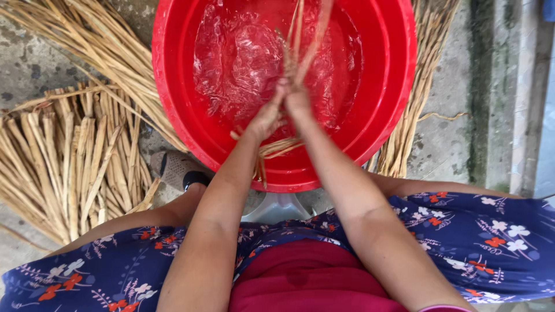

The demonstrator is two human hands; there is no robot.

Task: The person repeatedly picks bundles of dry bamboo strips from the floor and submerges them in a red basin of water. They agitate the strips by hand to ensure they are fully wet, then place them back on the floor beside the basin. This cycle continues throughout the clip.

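Inside red basin point(393, 86), hands point(283, 104) gripping straw strands point(300, 34)

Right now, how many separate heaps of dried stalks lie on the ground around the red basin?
3: one cut bundle left of the basin, one long heap at upper left, one along its right side. More may lie hidden behind the basin.
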